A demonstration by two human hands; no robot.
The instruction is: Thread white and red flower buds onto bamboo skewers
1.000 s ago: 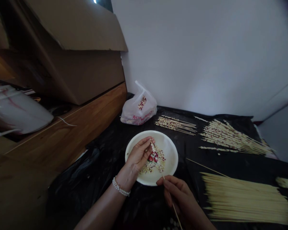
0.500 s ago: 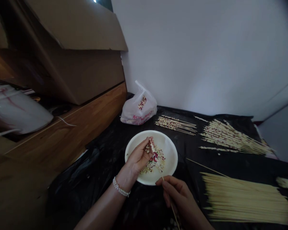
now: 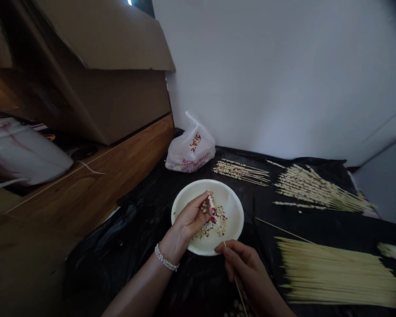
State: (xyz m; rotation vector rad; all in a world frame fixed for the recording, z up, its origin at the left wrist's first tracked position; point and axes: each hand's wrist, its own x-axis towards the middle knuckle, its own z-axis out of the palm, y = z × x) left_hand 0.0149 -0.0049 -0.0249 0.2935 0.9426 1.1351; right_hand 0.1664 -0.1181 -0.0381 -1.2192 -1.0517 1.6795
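Observation:
A thin bamboo skewer (image 3: pixel 238 288) is pinched between the thumb and fingers of my right hand (image 3: pixel 246 266), in front of the bowl's near rim. My left hand (image 3: pixel 194 215) is over the white bowl (image 3: pixel 235 211), palm turned up and fingers curled. At its fingertips is a short row of small pale, kernel-like pieces (image 3: pixel 211 201), lined up with the skewer. Whether the skewer runs through all of them is hard to see. Loose cream and dark-red pieces (image 3: pixel 220 223) lie in the bowl, partly hidden by my left hand.
Bare skewers (image 3: pixel 336 275) lie stacked at right, with one loose skewer (image 3: pixel 280 229) beside them. Behind are a small bunch (image 3: pixel 237 171) and a larger pile of filled skewers (image 3: pixel 306 187). A plastic bag (image 3: pixel 191 154) stands behind the bowl; a cardboard box (image 3: pixel 125 92) is at left.
The row of pale pieces at my left fingertips has shifted slightly, and the fingertips have moved a little to the right. My right hand stays nearly still on the skewer.

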